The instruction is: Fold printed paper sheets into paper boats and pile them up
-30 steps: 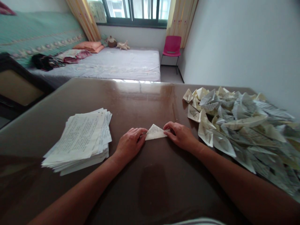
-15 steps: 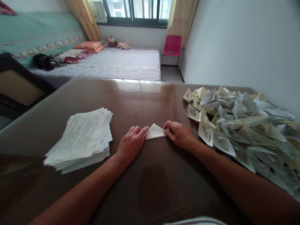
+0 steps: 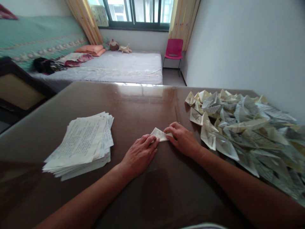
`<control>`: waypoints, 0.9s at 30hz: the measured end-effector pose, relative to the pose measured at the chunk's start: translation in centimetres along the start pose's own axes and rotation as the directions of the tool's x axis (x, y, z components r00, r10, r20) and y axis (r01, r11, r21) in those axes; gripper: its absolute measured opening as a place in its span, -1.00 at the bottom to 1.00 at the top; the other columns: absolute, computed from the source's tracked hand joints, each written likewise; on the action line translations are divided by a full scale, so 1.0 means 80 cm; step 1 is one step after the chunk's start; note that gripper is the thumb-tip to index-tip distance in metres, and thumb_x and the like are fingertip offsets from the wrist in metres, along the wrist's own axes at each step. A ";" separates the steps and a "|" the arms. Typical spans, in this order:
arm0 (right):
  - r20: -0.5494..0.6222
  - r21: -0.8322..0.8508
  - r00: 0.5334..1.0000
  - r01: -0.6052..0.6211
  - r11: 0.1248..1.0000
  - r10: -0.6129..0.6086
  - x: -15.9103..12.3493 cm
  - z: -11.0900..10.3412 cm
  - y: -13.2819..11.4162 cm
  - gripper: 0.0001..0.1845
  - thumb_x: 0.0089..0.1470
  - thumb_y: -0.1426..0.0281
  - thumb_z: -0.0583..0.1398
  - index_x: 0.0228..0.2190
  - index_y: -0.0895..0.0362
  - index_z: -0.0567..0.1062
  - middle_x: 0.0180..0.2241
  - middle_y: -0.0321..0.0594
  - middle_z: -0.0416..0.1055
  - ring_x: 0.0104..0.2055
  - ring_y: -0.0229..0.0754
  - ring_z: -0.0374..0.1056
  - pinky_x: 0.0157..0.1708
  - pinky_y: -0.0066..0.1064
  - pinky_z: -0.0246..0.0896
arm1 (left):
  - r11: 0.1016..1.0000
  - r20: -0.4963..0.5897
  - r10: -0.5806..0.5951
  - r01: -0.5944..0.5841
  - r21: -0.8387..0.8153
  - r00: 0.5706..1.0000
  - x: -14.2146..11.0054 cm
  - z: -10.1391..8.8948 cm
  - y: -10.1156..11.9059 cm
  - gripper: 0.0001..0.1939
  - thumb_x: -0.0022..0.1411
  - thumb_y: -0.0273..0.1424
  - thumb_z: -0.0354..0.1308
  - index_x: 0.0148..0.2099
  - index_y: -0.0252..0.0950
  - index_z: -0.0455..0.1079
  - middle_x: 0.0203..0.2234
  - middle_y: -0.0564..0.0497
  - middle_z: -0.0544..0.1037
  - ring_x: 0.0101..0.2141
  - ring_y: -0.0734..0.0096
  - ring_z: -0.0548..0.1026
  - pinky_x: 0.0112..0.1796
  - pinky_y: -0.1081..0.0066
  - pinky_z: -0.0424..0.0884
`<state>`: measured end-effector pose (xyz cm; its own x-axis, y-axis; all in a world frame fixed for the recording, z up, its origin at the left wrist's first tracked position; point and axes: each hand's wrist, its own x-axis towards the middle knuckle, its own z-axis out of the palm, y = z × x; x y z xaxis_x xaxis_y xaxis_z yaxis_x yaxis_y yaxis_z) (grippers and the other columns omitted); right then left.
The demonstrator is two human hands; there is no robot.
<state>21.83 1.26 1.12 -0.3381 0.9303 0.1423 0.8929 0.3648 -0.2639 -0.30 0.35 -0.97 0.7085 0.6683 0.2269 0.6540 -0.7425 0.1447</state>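
A small triangular piece of folded printed paper [image 3: 159, 134] lies on the dark brown table [image 3: 143, 98]. My left hand [image 3: 140, 155] lies flat over its left part with fingers stretched out and pressed down. My right hand [image 3: 182, 138] holds its right corner down with curled fingertips. Most of the paper is hidden under the two hands.
A stack of printed sheets [image 3: 82, 144] sits left of my hands. A large heap of folded paper boats [image 3: 240, 127] covers the table's right side by the white wall. Beyond the table are a bed [image 3: 114, 65], a pink chair [image 3: 173, 51] and a window.
My left hand has slid to the right across the folded paper, covering more of it. The right hand has stayed on the right corner.
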 end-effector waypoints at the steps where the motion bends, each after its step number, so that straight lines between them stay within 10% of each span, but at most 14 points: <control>1: -0.008 -0.057 0.998 0.060 0.997 -0.061 -0.003 -0.002 -0.005 -0.77 0.21 0.36 0.10 -0.10 -0.01 0.44 -0.11 -0.19 0.37 -0.12 -0.14 0.26 -0.26 -0.36 0.08 | 1.000 -0.001 0.001 -0.001 -0.002 1.000 0.000 0.000 0.000 -0.61 0.35 -0.36 -0.04 0.20 -0.25 0.23 0.04 -0.10 0.39 0.07 0.12 0.28 0.00 0.13 0.36; 5: 0.095 -0.264 0.970 0.242 0.934 -0.225 -0.018 -0.008 -0.026 -0.67 0.23 0.43 0.06 0.02 0.03 0.38 -0.13 -0.12 0.39 -0.09 -0.05 0.22 -0.21 -0.23 0.07 | 1.000 -0.013 0.007 -0.007 -0.012 1.000 0.001 0.000 0.001 -0.62 0.34 -0.39 -0.03 0.18 -0.24 0.24 0.04 -0.09 0.39 0.07 0.14 0.29 0.03 0.14 0.34; 12: 0.173 -0.435 0.976 0.194 0.879 -0.130 -0.034 -0.006 -0.038 -0.57 0.21 0.55 -0.01 0.10 0.30 0.31 -0.09 0.07 0.40 -0.13 0.01 0.26 -0.30 -0.16 0.10 | 0.997 -0.011 0.048 -0.048 0.061 0.999 -0.001 -0.003 0.000 -0.65 0.36 -0.39 -0.05 0.13 -0.37 0.28 -0.03 -0.10 0.42 0.01 0.18 0.32 0.03 0.20 0.34; 27: 0.102 -0.306 0.995 0.030 0.951 0.002 -0.016 -0.019 -0.010 -0.80 0.22 0.41 0.06 -0.22 0.15 0.46 -0.21 -0.07 0.42 -0.13 -0.03 0.30 -0.28 -0.27 0.19 | 0.985 -0.110 0.022 -0.002 0.173 0.994 -0.015 -0.014 -0.009 -0.75 0.34 -0.34 0.02 -0.04 -0.31 0.42 -0.27 -0.03 0.50 -0.21 0.27 0.41 -0.21 0.27 0.38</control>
<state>21.98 -0.30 2.60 -0.3649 0.9300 0.0438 0.9307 0.3630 0.0455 -1.93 0.01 -0.25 0.6891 0.6429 0.3342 0.6884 -0.7249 -0.0249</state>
